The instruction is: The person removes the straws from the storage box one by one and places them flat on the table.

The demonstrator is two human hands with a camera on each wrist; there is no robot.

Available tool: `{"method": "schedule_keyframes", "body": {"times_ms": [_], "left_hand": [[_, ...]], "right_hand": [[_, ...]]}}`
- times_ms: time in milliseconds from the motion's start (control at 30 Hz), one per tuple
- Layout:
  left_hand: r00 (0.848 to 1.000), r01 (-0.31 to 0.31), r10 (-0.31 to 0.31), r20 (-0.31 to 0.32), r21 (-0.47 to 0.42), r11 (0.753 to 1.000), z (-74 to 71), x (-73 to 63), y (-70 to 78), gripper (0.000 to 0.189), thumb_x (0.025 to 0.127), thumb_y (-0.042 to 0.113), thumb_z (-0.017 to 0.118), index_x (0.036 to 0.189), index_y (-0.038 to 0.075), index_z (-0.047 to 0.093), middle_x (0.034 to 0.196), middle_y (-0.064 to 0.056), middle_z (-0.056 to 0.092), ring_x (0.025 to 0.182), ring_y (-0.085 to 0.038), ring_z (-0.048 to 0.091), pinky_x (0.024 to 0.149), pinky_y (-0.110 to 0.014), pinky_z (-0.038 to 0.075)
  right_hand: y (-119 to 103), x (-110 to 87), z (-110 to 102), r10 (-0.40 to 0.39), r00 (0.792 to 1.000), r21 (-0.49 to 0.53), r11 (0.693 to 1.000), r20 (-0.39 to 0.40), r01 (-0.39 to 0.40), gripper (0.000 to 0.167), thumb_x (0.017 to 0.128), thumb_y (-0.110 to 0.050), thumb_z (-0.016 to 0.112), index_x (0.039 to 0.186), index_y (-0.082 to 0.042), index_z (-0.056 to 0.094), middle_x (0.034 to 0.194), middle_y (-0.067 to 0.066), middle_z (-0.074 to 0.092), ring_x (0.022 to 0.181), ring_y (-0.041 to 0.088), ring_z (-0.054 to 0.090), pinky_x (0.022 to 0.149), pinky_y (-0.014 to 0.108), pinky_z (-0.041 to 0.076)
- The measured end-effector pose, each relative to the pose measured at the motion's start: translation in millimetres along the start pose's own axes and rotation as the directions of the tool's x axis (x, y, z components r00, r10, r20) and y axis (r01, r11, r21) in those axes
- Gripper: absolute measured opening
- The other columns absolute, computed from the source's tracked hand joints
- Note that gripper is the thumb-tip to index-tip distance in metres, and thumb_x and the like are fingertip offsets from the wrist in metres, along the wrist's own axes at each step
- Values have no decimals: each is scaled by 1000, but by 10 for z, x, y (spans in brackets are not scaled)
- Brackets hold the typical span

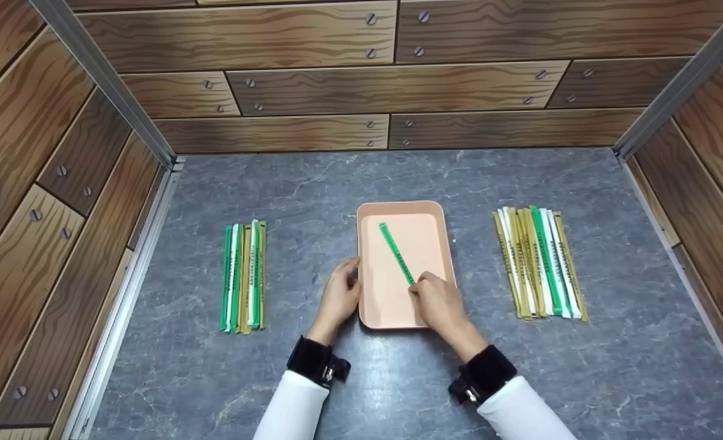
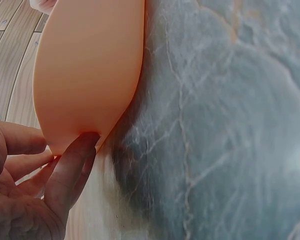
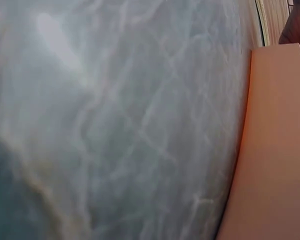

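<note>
A shallow peach-coloured tray (image 1: 370, 308) lies in the middle of the grey marbled table. My left hand (image 1: 340, 296) is at its left side, and in the left wrist view the fingertips (image 2: 90, 140) touch the outer wall. Over the tray, my right hand (image 1: 440, 302) pinches the near end of a slim green wrapped stick (image 1: 395, 249) with dark print. The stick slants away to the upper left, its far end inside the tray's outline. In the right wrist view the tray wall (image 3: 275, 140) shows, while the stick is out of sight.
To the left lies a row of green, white and gold wrapped sticks (image 1: 243, 278). A wider row of similar sticks (image 1: 538, 263) lies to the right. Wood-patterned panels (image 1: 312, 88) with metal corner rails (image 1: 101, 76) enclose the table on three sides.
</note>
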State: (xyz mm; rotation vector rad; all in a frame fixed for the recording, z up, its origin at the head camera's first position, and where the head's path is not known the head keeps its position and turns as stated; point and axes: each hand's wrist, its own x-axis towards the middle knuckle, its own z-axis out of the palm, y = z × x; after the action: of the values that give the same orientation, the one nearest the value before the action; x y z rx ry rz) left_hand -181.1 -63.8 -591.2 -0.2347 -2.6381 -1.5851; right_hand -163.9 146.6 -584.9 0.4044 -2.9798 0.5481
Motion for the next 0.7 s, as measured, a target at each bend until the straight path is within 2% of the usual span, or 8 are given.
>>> {"method": "schedule_keyframes", "body": {"times_ms": [133,267,500,700], "left_hand": [[1000,-4,4,-6,-9,1000,2,-2,-5,46,85,-12,59,131,-11,56,129,-23,58,89,-24,63,80,-34,53],[1000,-7,7,-9,-12,1000,4,1,-7,45,86,-12,59,130,-11,56,130,-24,57,92,-27,63,83,-36,53],[1000,-2,2,-2,0,1000,-3,5,-5,45,86,-10,58,131,-10,56,129,-23,57,94,-27,63,85,-37,52],[1000,-14,14,-4,3,1000,0,5,-15,46,85,-11,59,131,-11,55,129,-23,57,97,-27,62,88,-38,51]], "right_hand": [[7,-9,21,-4,999,40,999,-53,6,14,78,4,74,86,-6,79,78,9,64,71,29,65,58,43,54],[21,-9,23,0,998,78,997,-55,4,16,77,6,74,87,-5,78,78,10,64,72,29,64,58,42,54],[38,4,-10,80,996,147,986,-40,-73,30,74,9,69,100,-5,76,85,9,68,74,27,65,60,40,54],[80,-19,-165,110,988,251,965,-109,-80,41,71,8,68,110,-4,71,80,5,65,66,18,63,58,38,52]]}}
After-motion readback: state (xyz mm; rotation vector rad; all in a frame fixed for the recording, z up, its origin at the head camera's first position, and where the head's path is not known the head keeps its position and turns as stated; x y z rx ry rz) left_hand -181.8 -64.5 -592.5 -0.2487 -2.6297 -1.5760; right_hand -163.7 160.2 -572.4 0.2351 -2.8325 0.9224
